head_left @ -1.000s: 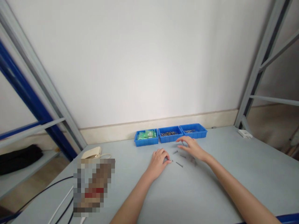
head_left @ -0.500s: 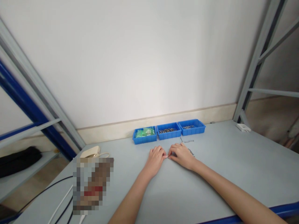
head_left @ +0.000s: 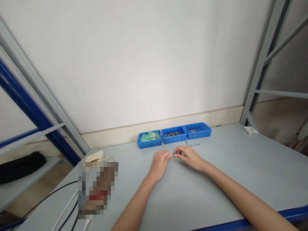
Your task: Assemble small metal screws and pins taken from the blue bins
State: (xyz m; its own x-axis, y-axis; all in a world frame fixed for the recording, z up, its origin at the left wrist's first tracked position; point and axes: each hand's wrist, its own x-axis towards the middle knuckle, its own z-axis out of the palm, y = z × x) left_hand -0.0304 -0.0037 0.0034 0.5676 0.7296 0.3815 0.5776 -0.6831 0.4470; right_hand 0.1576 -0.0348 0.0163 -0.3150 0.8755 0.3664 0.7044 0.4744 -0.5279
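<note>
Over the middle of the grey table (head_left: 187, 199), my left hand (head_left: 161, 162) is closed, its thumb and fingers pinched on a small clear item that looks like a thin plastic bag (head_left: 172, 157). Just right of it, my right hand (head_left: 189, 156) has its fingers curled near the bag's other side; whether they grip it is too small to tell. Behind the hands stand three blue bins: the left bin (head_left: 149, 144) holds green-and-clear packets, the middle bin (head_left: 174, 139) many thin metal pieces, the right bin (head_left: 199, 133) several more. Small metal pieces (head_left: 194, 145) lie before the bins.
A white box-shaped device (head_left: 95, 156) with a cable sits at the left, beside a pixelated object (head_left: 98, 191). Cables run along the table's left edge. At the far right is a white item (head_left: 250, 130). Metal frame posts stand at both sides.
My right hand has risen slightly and its thumb has parted from the fingers. The clear item now shows between the two hands. My left hand has barely moved.
</note>
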